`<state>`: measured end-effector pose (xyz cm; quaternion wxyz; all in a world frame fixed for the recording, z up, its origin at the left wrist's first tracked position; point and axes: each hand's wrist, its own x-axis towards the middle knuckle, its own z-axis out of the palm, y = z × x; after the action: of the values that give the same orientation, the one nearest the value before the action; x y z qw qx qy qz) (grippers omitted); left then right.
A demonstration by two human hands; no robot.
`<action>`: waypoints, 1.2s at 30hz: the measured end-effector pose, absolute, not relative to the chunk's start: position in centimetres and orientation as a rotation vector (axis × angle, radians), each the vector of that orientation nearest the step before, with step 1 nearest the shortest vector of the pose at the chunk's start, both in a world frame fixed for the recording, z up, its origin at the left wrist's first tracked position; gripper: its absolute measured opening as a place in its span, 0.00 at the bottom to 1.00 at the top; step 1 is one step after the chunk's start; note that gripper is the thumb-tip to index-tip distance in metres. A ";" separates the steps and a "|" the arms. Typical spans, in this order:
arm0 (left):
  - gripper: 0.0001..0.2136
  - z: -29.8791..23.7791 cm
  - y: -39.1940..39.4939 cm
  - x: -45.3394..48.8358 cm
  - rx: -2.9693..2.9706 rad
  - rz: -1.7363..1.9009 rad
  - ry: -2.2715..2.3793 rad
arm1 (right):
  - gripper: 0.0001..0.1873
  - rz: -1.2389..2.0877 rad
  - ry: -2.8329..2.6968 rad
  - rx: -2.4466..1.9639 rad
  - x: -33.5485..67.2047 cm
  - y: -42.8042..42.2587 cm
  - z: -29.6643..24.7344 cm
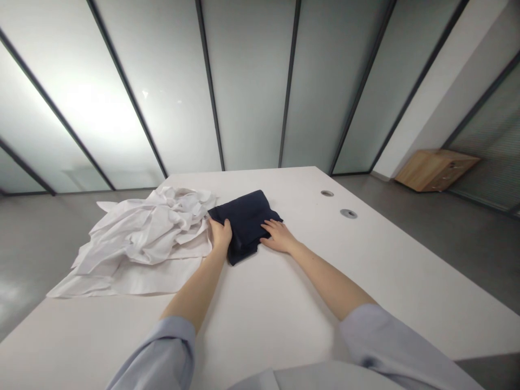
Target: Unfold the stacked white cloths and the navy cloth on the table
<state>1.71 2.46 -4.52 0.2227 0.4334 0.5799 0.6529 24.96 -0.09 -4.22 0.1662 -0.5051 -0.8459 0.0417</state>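
Note:
A folded dark navy garment (245, 221) lies on the white table (309, 281), a little beyond the middle. My left hand (221, 234) rests against its left edge, fingers together and lying flat on the cloth. My right hand (278, 236) lies on its right near corner with the fingers spread flat. Neither hand grips the cloth. Both forearms are bare, with pale blue sleeves pushed up near the elbows.
A heap of crumpled white cloth (142, 238) lies at the table's left, touching the navy garment and hanging over the left edge. Two round cable ports (348, 213) sit in the table at the right. A wooden cabinet (436, 169) stands on the floor far right.

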 end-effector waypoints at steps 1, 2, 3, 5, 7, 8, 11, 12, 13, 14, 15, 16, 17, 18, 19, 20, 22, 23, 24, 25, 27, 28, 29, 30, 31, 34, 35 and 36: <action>0.34 -4.4 2.2 1.8 1.308 1.795 1.678 | 0.31 0.110 -2.412 -1.473 24.9 -0.1 -4.1; 0.36 -4.2 1.9 1.8 1.409 1.784 1.737 | 0.29 0.101 -2.405 -1.500 24.9 0.0 -4.1; 0.37 -4.0 1.7 1.7 1.500 1.771 1.786 | 0.27 0.095 -2.392 -1.523 25.0 0.1 -4.0; 0.36 -3.6 1.3 1.6 1.695 1.716 1.834 | 0.22 0.090 -2.345 -1.578 25.5 0.6 -4.0; 0.31 -3.4 0.9 1.5 1.953 1.537 1.776 | 0.20 0.101 -2.257 -1.661 26.2 1.3 -4.1; 0.29 -3.3 0.7 1.6 2.085 1.386 1.708 | 0.20 0.113 -2.196 -1.704 26.6 1.6 -4.2; 0.28 -3.2 0.0 2.2 2.373 0.825 1.487 | 0.20 0.150 -1.997 -1.789 27.7 2.4 -4.7; 0.30 -3.3 -0.2 2.5 2.427 0.682 1.445 | 0.20 0.149 -1.938 -1.794 27.9 2.6 -4.9; 0.32 -3.3 -0.3 2.7 2.469 0.581 1.428 | 0.21 0.137 -1.888 -1.787 28.1 2.7 -5.2; 0.32 -3.3 -0.5 2.9 2.501 0.518 1.431 | 0.21 0.117 -1.848 -1.770 28.2 2.8 -5.4; 0.31 -3.3 -0.5 3.1 2.528 0.483 1.444 | 0.21 0.091 -1.815 -1.744 28.2 2.9 -5.6; 0.27 -3.2 -0.5 3.2 2.547 0.466 1.465 | 0.21 0.060 -1.783 -1.714 28.3 3.0 -5.8; 0.23 -3.2 -0.5 3.3 2.557 0.458 1.490 | 0.21 0.027 -1.752 -1.681 28.3 3.1 -5.9; 0.20 -3.1 -0.4 3.4 2.563 0.454 1.518 | 0.20 -0.005 -1.721 -1.647 28.2 3.1 -6.0; 0.18 -3.0 -0.4 3.4 2.569 0.451 1.544 | 0.20 -0.036 -1.693 -1.610 28.2 3.2 -6.1; 0.18 -2.9 -0.3 3.4 2.575 0.448 1.562 | 0.18 -0.064 -1.668 -1.576 28.2 3.2 -6.1; 0.16 -2.7 -0.4 3.3 2.591 0.462 1.569 | 0.14 -0.116 -1.629 -1.536 28.2 3.1 -6.0; 0.15 -2.6 -0.5 3.4 2.600 0.480 1.554 | 0.12 -0.140 -1.614 -1.538 28.2 3.0 -5.9; 0.16 -2.6 -0.7 3.4 2.605 0.507 1.532 | 0.10 -0.161 -1.603 -1.554 28.2 2.8 -5.7; 0.20 -2.6 -1.0 3.4 2.607 0.537 1.504 | 0.10 -0.180 -1.598 -1.580 28.2 2.7 -5.5; 0.31 -2.6 -1.4 3.6 2.603 0.564 1.449 | 0.12 -0.195 -1.616 -1.641 28.0 2.4 -5.1; 0.36 -2.6 -1.6 3.8 2.601 0.549 1.426 | 0.13 -0.181 -1.642 -1.670 27.9 2.3 -4.9; 0.38 -2.7 -1.7 4.0 2.598 0.525 1.411 | 0.15 -0.154 -1.675 -1.697 27.8 2.1 -4.7; 0.37 -2.8 -1.7 4.1 2.594 0.505 1.405 | 0.17 -0.117 -1.711 -1.716 27.8 2.0 -4.6; 0.33 -2.9 -1.7 4.3 2.586 0.497 1.402 | 0.19 -0.076 -1.751 -1.723 27.7 1.9 -4.4; 0.17 -3.2 -1.1 4.5 2.472 0.626 1.394 | 0.21 0.030 -1.879 -1.627 27.6 1.7 -4.1; 0.15 -3.4 -0.8 4.4 2.360 0.725 1.394 | 0.20 0.056 -1.924 -1.561 27.5 1.6 -4.0; 0.14 -3.6 -0.5 4.4 2.216 0.830 1.400 | 0.18 0.079 -1.970 -1.491 27.4 1.4 -4.0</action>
<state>4.40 -0.46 -3.57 0.1949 0.7905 0.4995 0.2961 27.39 1.44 -4.00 0.3287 -0.5698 -0.7526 0.0301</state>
